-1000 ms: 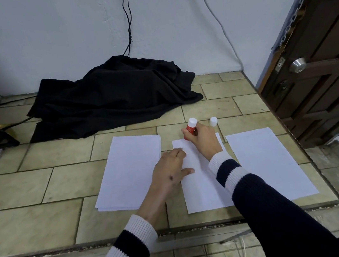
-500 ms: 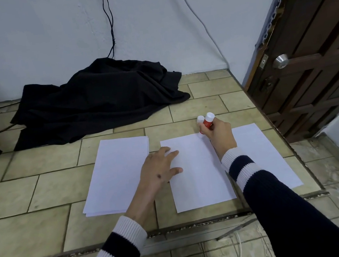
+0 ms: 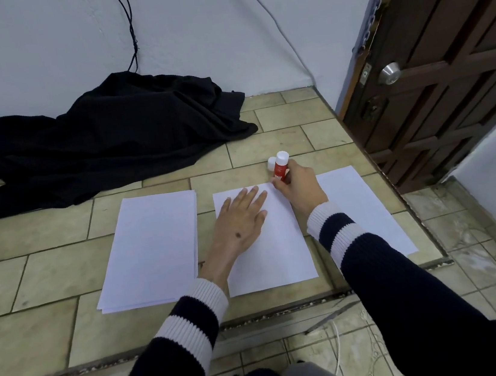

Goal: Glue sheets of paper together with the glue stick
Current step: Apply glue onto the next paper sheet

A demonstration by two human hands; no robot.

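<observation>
Stack of white paper [image 3: 151, 251] at left on a raised tiled floor [image 3: 31, 279]. Just beside it, left hand [image 3: 239, 223] spread flat, fingers extended, pressing down on the middle sheet [image 3: 267, 248]. Right hand [image 3: 299, 189] clenched around a red glue stick [image 3: 280, 169], held upright at that sheet's far right corner, white end up. White lettering on the red label too small to read. Separate white cap [image 3: 272, 163] just behind. Third sheet [image 3: 366, 210] at right, partly under the right wrist.

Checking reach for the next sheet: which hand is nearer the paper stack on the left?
Left. The left hand lies flat on the middle sheet, beside the stack; the right hand is farther right.
</observation>
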